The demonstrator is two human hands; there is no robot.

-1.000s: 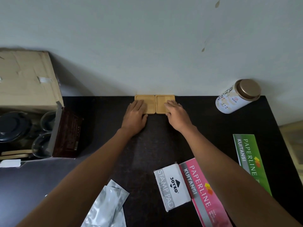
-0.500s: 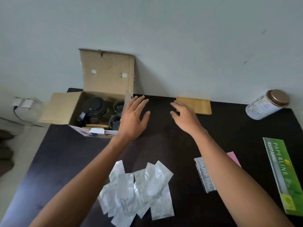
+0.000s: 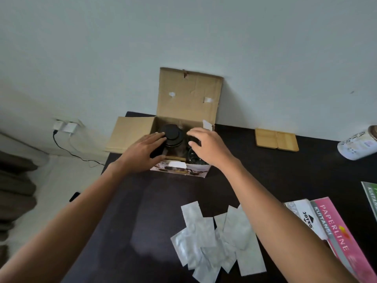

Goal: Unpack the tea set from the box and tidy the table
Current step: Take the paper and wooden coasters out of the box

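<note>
An open cardboard box (image 3: pixel 188 94) stands at the table's far left edge against the wall, lid flap up. Inside it sits a teapot with a black lid (image 3: pixel 172 132) and glass cups (image 3: pixel 193 157), partly hidden by my hands. My left hand (image 3: pixel 142 149) reaches into the box with straight fingers touching the left side of the teapot lid. My right hand (image 3: pixel 208 145) hovers over the cups with loosely curled fingers and holds nothing that I can see. Two wooden coasters (image 3: pixel 276 139) lie side by side near the wall.
Several silver foil sachets (image 3: pixel 216 240) lie in a heap on the dark table (image 3: pixel 142 211). A stamp pad box (image 3: pixel 306 217) and a pink receipt book (image 3: pixel 342 235) lie at right, a green book (image 3: pixel 370 193) at the edge, a white tin (image 3: pixel 357 145) far right. A cable runs along the floor at left.
Both hands left the wooden coasters and moved left to the box. The view swung left with them, and the hands now reach inside the box at the teapot and cups.
</note>
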